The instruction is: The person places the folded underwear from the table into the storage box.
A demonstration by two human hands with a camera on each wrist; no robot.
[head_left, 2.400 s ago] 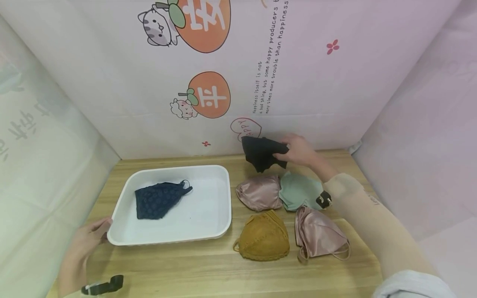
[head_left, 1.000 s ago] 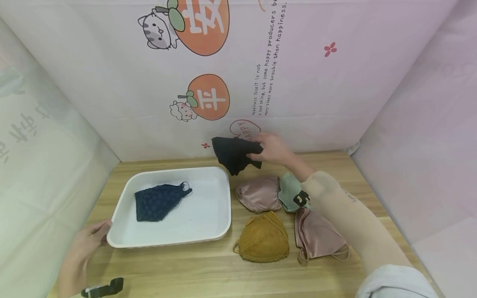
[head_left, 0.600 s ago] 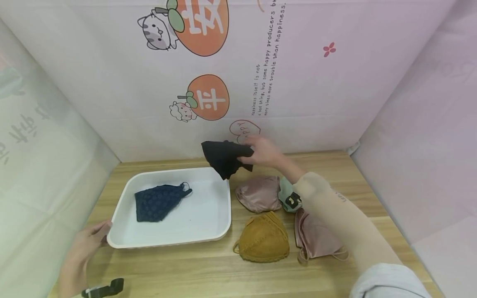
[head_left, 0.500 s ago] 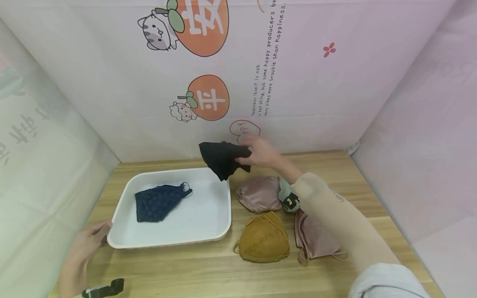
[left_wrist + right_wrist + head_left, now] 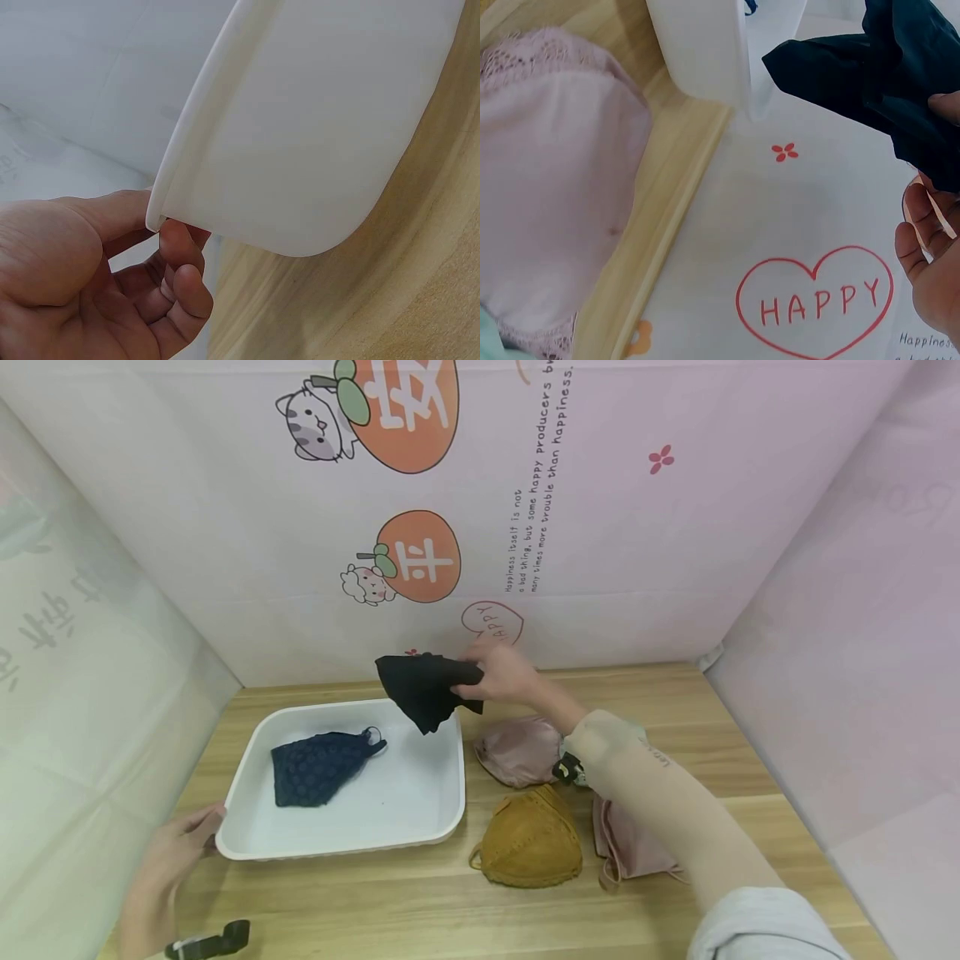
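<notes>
A white plastic tray [image 5: 412, 797] stands on the left of the table. My left hand [image 5: 172, 852] pinches its near left corner; in the left wrist view, curled fingers [image 5: 180, 247] lie under the rim. A folded navy bra [image 5: 318, 768] with a strap and ring lies inside. My right hand [image 5: 501, 675] grips one end of a dark folded garment [image 5: 423, 687], holding it above the tray's far right corner. In the right wrist view the dark garment [image 5: 922, 82] hangs in the air, thumb on one face and several fingers below.
Right of the tray lie a mustard bra [image 5: 532, 843], a pale pink bra [image 5: 520, 750] and a pink satin bra [image 5: 632, 842]. A mint-green one [image 5: 493, 346] is mostly hidden by my right forearm. A printed cloth wall [image 5: 600, 527] rises behind the wooden table [image 5: 360, 902].
My right hand has carried the dark garment leftward and slightly down, from above the mint and pink bras to over the tray's corner. My left hand has stayed on the tray.
</notes>
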